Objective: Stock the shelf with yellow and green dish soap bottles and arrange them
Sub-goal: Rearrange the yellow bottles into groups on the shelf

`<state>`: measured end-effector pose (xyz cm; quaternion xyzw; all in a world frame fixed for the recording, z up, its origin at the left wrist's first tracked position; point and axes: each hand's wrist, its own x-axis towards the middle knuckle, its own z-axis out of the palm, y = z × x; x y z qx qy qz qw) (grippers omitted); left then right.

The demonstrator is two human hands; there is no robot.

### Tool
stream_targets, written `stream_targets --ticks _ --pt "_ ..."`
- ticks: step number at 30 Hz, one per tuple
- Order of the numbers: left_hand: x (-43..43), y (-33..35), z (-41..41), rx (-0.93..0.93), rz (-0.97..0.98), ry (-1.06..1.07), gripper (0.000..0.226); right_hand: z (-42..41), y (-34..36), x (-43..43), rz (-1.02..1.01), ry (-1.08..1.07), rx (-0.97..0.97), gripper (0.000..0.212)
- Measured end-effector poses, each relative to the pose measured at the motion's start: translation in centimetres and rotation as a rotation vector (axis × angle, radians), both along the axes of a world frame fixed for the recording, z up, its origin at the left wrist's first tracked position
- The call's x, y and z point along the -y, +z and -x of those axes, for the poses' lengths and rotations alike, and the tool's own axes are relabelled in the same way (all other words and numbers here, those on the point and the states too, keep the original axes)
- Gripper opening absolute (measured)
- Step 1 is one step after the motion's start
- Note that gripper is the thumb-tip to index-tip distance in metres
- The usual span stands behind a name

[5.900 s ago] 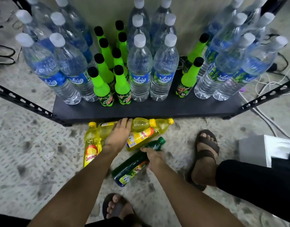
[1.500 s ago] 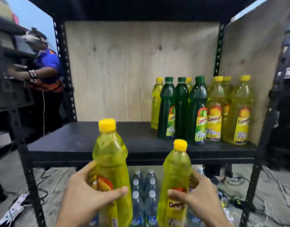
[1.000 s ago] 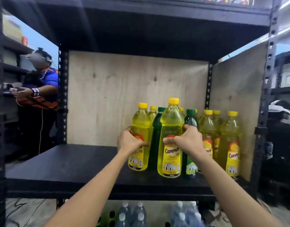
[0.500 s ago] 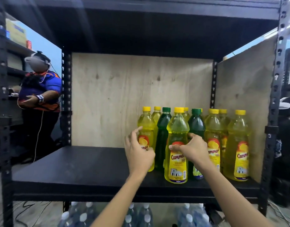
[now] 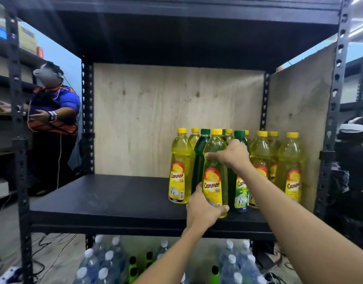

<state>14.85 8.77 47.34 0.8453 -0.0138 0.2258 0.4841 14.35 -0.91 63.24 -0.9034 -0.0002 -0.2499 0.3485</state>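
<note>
Base of yellow bottle (image 5: 215, 160) is hidden by left hand (image 5: 203, 210). Its shoulder is partly hidden by right hand (image 5: 232, 156), which also covers green bottle (image 5: 241, 193) upper body. Back bottles (image 5: 229, 131) show little but caps. Water bottles (image 5: 102, 269) cut by bottom edge. Bystander (image 5: 352, 140) cut by right edge. Label small print unreadable.

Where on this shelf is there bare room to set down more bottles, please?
The left half of the shelf board is bare, between the left rear post, the plywood back panel and the leftmost yellow bottle. The right half is crowded up to the side panel; left hand and right hand grip the front yellow bottle.
</note>
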Motion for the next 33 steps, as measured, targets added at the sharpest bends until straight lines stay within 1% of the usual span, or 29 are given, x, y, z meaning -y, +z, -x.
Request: stream_targets --ticks 2,4,9,10,12,14,16,20,24,28,33 --pt "-0.8 0.2 1.0 0.028 -0.022 0.028 0.094 0.6 0.2 -0.3 -0.007 0.025 0.013 0.067" --pt "-2.5 0.4 2.0 0.065 -0.059 0.063 0.089 1.3 0.4 -1.2 -0.015 0.058 0.046 0.070" --pt "-9.5 2.2 4.0 0.145 -0.097 0.165 0.072 2.1 1.1 -6.7 -0.063 0.205 0.226 0.062" --pt "-11.2 2.6 3.9 0.163 -0.106 0.189 0.072 2.1 1.4 -8.3 -0.076 0.238 0.251 0.063" --pt "-14.8 3.3 3.3 0.196 -0.127 0.246 0.076 1.3 1.9 -11.8 -0.087 0.289 0.285 0.073" --pt "-18.5 4.1 1.9 0.210 -0.162 0.305 0.085 -0.4 2.3 -15.4 -0.107 0.323 0.293 0.076" --pt "-22.3 4.7 -0.2 0.208 -0.184 0.339 0.089 -2.8 2.3 -19.2 -0.138 0.342 0.286 0.070" --pt "-28.7 5.1 -5.5 0.164 -0.180 0.370 0.083 -8.5 1.8 -26.7 -0.182 0.367 0.291 0.067" --pt "-33.7 4.8 -10.9 0.115 -0.170 0.399 0.077 -14.0 0.9 -32.8 -0.155 0.388 0.273 0.065" --pt "-37.2 4.5 -15.3 0.071 -0.156 0.372 0.080 -18.1 0.8 -36.5 -0.159 0.376 0.223 0.062" --pt "-38.6 3.7 -18.1 0.027 -0.081 0.346 0.081 -20.6 0.8 -38.6 -0.122 0.380 0.169 0.067"
